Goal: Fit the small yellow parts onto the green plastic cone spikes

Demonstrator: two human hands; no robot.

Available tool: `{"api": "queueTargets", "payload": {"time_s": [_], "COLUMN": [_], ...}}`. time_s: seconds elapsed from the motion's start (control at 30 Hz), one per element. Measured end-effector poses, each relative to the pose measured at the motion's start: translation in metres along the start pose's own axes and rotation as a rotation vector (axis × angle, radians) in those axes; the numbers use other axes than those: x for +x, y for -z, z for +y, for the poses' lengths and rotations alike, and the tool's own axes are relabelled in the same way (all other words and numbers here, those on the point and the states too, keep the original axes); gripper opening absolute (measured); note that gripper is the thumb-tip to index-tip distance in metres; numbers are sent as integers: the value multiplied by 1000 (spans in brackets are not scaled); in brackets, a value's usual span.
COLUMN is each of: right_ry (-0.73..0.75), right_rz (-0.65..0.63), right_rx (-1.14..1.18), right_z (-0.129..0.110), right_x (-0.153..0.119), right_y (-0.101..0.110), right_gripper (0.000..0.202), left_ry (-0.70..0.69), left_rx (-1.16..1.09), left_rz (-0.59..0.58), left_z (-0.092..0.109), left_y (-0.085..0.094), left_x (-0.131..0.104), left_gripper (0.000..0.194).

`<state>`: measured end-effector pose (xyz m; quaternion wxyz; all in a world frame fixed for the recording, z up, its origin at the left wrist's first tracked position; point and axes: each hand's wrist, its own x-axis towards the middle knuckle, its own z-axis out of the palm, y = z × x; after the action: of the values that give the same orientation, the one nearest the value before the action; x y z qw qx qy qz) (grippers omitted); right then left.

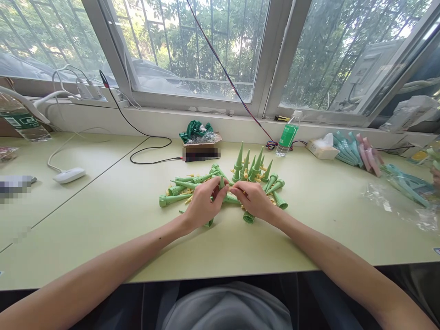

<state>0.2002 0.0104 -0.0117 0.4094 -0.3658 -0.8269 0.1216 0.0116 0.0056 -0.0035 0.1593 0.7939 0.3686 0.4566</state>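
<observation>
Grey clothing (227,309), then left hand (205,202) clamped on green spike (222,183), right hand (254,198) pinched, its hold unclear.

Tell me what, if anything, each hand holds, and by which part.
Left hand: green conical plastic spike, below its upward tip. Right hand: cannot tell.

Two hands show: one left hand (205,200), one right hand (253,199). One green plastic spike (222,184) is in the left. At least five upright spikes (238,164) stand near the centre; three lying spikes (281,200) are clear at the heap's right side, with more overlapping on its left, the full total hidden. Yellow fittings (189,200) number several, too small to count. Two bottles: a left-edge bottle (25,121) and an upper-right bottle (288,135). One tissue box (322,150); one cardboard box (202,142); at least two pink plastic pieces (368,155).
</observation>
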Motion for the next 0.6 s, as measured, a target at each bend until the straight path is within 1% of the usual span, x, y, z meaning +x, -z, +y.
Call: {"api": "queueTargets", "payload": {"time_s": [0.13, 0.2, 0.3, 0.4, 0.6], "right_ry": [-13, -26, -27, 2, 7], "right_rz": [-9, -1, 19, 31, 32], "right_rx": [-12, 2, 43, 50, 47], "right_z": [-1, -2, -3, -1, 1], "right_x": [0, -1, -2, -3, -1], "right_y": [0, -1, -2, -3, -3], "right_gripper": [43, 35, 18, 12, 10], "left_ry": [3, 19, 62, 101, 79], "left_rx": [-11, -22, -63, -105, -71], "left_rz": [2, 4, 22, 37, 21], "left_z": [0, 1, 1, 0, 0], "left_y": [0, -1, -1, 0, 0], "left_x": [0, 0, 1, 2, 1], "left_gripper": [18, 18, 19, 18, 17]}}
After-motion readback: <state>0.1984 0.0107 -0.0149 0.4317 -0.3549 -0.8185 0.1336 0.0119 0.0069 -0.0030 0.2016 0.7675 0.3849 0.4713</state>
